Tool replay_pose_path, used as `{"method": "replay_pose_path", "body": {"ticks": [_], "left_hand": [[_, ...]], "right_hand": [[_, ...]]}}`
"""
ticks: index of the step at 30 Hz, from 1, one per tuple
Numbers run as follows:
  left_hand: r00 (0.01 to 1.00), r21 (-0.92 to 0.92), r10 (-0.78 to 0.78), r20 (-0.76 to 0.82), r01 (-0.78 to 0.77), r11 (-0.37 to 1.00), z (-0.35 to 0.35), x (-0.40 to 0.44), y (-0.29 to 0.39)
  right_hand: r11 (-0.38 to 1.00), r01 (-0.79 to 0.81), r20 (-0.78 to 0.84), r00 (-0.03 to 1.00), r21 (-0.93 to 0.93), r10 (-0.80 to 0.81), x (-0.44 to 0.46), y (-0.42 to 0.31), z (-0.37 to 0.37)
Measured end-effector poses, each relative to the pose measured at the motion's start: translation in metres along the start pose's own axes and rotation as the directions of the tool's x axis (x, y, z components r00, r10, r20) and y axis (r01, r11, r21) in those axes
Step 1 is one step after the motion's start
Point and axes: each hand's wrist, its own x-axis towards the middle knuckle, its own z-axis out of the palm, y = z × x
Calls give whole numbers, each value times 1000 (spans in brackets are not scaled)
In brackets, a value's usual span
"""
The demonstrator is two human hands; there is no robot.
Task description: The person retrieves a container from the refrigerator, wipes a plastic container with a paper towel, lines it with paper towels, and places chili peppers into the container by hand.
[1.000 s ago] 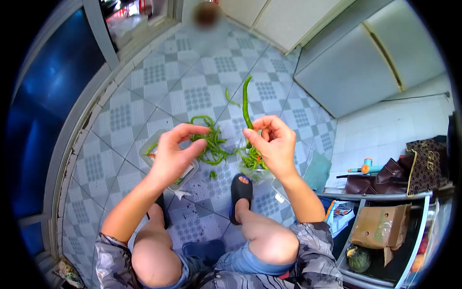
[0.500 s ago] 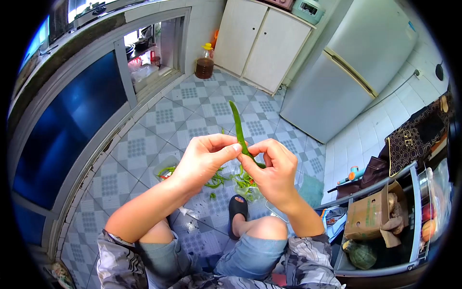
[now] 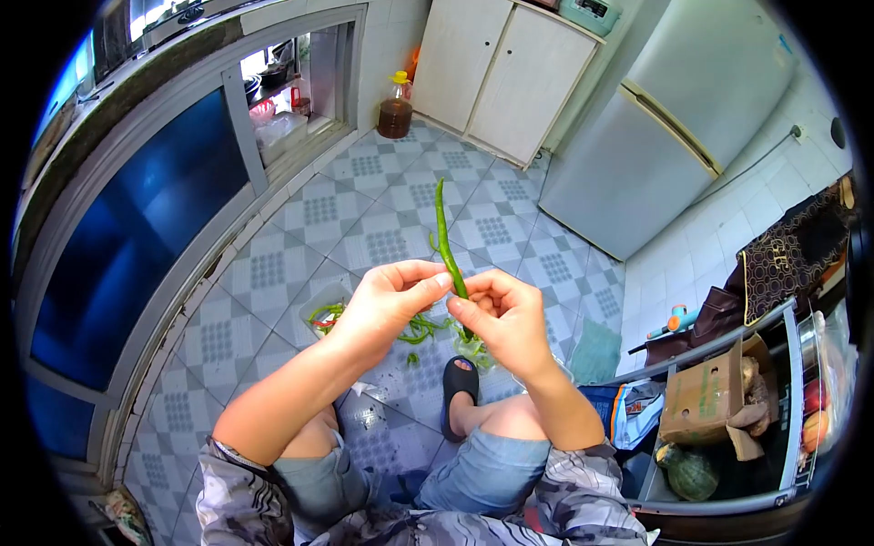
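Observation:
A long, thin green chili pepper (image 3: pixel 443 235) stands nearly upright between my hands, its narrow tip pointing up. My left hand (image 3: pixel 382 305) pinches it between thumb and fingers about the middle. Just below, the thumb and curled fingers of my right hand (image 3: pixel 501 318) close on its lower part. Beneath my hands, more green chili peppers (image 3: pixel 419 328) lie on the floor. Behind my left forearm is a clear container (image 3: pixel 314 311) with green and red peppers in it, partly hidden. Other pepper pieces (image 3: pixel 471 348) lie under my right hand.
My foot wears a black slipper (image 3: pixel 461 387) on the tiled floor (image 3: pixel 319 209). Ahead stand an oil jug (image 3: pixel 395 114), a white cabinet (image 3: pixel 496 77) and a refrigerator (image 3: pixel 628 173). At right, a rack holds a cardboard box (image 3: pixel 696 400) and a green squash (image 3: pixel 687 473).
The pepper has turned in my fingers and now looks narrower and more upright. My right hand has shifted slightly left, and the view has moved a little.

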Motion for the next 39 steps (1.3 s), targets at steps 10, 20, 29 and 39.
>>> {"method": "replay_pose_path", "body": {"ticks": [10,20,29,39], "left_hand": [[975,103,-182,130,169,980,-20,15,-15],[949,227,-232,215,182,957,-11,12,-19],[955,312,-241,172,179,933,-11,9,-14],[949,237,-288,127,253,938,-20,13,-24]], "right_hand": [[870,-212,111,977,445,181,21,11,-16],[901,-196,19,979,386,205,22,14,-25],[923,-5,-528,819,384,224,-2,110,-113],[648,-580,-624,282,493,728,-259,352,-73]]}}
